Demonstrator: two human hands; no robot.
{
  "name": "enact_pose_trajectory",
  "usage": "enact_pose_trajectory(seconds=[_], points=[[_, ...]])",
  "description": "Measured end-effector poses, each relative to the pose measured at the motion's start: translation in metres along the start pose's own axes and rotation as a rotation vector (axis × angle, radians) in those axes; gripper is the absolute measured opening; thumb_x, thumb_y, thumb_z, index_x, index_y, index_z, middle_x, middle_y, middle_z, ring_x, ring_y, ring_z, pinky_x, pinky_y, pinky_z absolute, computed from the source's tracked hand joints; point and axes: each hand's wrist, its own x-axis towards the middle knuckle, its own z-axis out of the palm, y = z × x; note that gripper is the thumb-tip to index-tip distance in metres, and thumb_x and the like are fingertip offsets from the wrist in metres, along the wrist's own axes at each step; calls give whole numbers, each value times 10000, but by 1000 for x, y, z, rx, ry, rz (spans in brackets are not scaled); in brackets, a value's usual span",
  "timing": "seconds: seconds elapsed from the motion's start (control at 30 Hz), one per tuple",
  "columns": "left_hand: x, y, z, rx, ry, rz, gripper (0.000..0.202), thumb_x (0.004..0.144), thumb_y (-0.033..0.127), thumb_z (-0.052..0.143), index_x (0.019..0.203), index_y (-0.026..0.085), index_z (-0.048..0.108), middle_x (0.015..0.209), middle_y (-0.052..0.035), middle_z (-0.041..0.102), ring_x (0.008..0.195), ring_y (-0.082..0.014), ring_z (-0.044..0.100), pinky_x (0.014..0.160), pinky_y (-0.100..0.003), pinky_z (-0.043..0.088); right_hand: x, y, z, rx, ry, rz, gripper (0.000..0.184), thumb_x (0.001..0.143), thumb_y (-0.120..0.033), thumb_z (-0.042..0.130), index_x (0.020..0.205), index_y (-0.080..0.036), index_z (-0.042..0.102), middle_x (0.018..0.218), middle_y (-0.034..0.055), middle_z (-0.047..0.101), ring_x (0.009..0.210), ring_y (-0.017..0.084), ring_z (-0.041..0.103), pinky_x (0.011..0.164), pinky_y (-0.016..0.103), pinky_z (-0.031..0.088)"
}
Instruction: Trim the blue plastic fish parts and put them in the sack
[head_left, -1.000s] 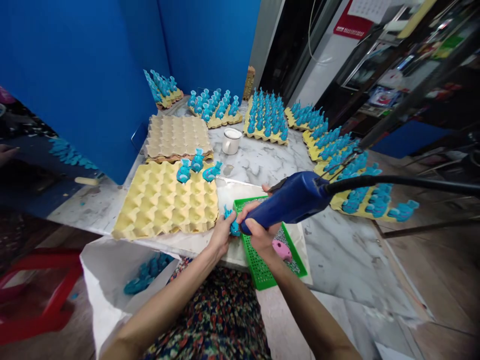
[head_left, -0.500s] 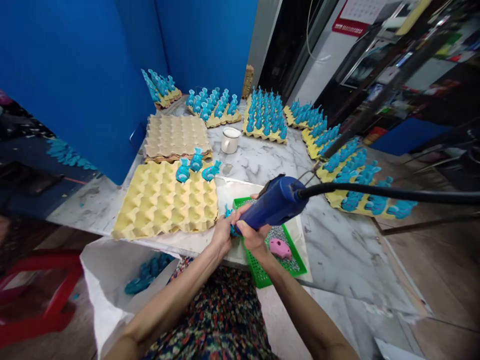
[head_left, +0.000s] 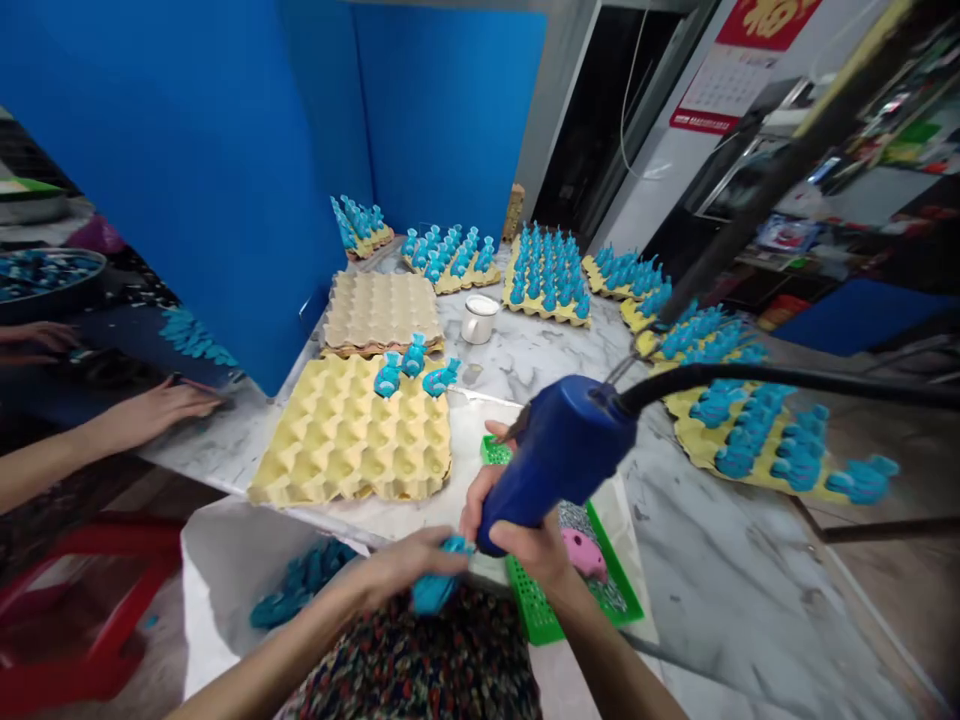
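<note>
My left hand (head_left: 409, 562), smeared a little by motion, grips a blue toy figure (head_left: 436, 592) just past the table's front edge. My right hand (head_left: 536, 540) is wrapped round the blue body of a corded electric screwdriver (head_left: 566, 445), whose tip is hidden. It hangs by a metal loop, with a black cable leading right. Under the right forearm lies a green basket (head_left: 546, 625) with small silvery pieces and a pink holed piece (head_left: 583, 555). Left of the tool, a yellow egg tray (head_left: 337, 440) carries blue toy figures (head_left: 388, 375) along its far right side.
Several trays of blue figures (head_left: 547, 270) line the back and right. A white mug (head_left: 480, 318) stands near stacked grey trays (head_left: 381, 308). A white sack (head_left: 217, 570) holds blue pieces below. Another person's hand (head_left: 161, 412) rests at the left.
My left hand has come away from the tool, moving down and left with the blue figure. My right hand still holds the screwdriver. The camera view has shifted, and another person's hands now show left.
</note>
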Motion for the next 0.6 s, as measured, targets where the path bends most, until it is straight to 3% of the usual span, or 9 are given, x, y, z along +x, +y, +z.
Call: enact_pose_trajectory(seconds=[0.07,0.13,0.2,0.27,0.33,0.37,0.43,0.5,0.6], points=[[-34,-5,-29,358,2,-57,233,649,287,703,879,266,736,938,-4,728,975,-276,617,865,-345,453,0,-3,-7,-35,96,-42,393,691,-236,673,1071,-221,574,679,-33,630,523,156,556,512,298,477],[-64,-6,-58,661,96,-133,305,610,259,699,912,276,739,991,-22,732,984,-321,615,877,-385,439,2,-1,-20,-92,219,-74,419,706,-236,677,1109,-224,562,667,-39,632,527,153,555,516,290,475],[-84,3,-80,809,176,-136,361,549,235,730,909,269,741,992,-42,733,960,-341,626,856,-386,444,7,2,-35,-130,313,-74,393,714,-247,681,1091,-222,571,660,-41,629,533,154,559,513,285,475],[-85,22,-94,817,209,-27,300,588,281,740,887,263,743,937,-44,733,897,-312,646,798,-345,457,13,7,-49,-162,364,-67,319,716,-260,684,1019,-211,597,644,-36,619,528,156,558,482,277,460],[-66,47,-103,793,311,158,220,746,395,650,885,248,736,873,-51,723,796,-264,649,729,-315,457,22,12,-58,-183,391,-87,268,712,-272,692,957,-203,609,639,-31,616,524,159,560,462,275,449],[-48,60,-108,808,424,244,266,802,444,594,889,231,726,860,-66,715,764,-255,641,712,-316,457,26,14,-61,-186,402,-105,256,710,-277,696,939,-204,609,639,-31,616,522,159,561,462,276,451],[-5,82,-116,923,733,383,374,850,473,537,1060,194,671,1016,-118,694,873,-273,634,806,-348,458,34,17,-64,-192,413,-113,218,705,-287,702,883,-203,609,642,-29,618,513,154,556,463,279,450],[42,95,-124,1049,928,365,466,865,481,529,1172,137,595,1123,-179,644,1028,-317,603,874,-375,447,40,19,-65,-215,414,-90,176,694,-298,710,789,-199,600,624,-25,613,499,149,544,451,275,436],[94,100,-131,1209,1032,278,498,883,493,520,1161,81,555,1161,-249,597,1114,-365,562,901,-401,439,47,24,-69,-245,441,-71,180,684,-309,712,740,-207,574,607,-33,601,493,145,537,441,267,418]])
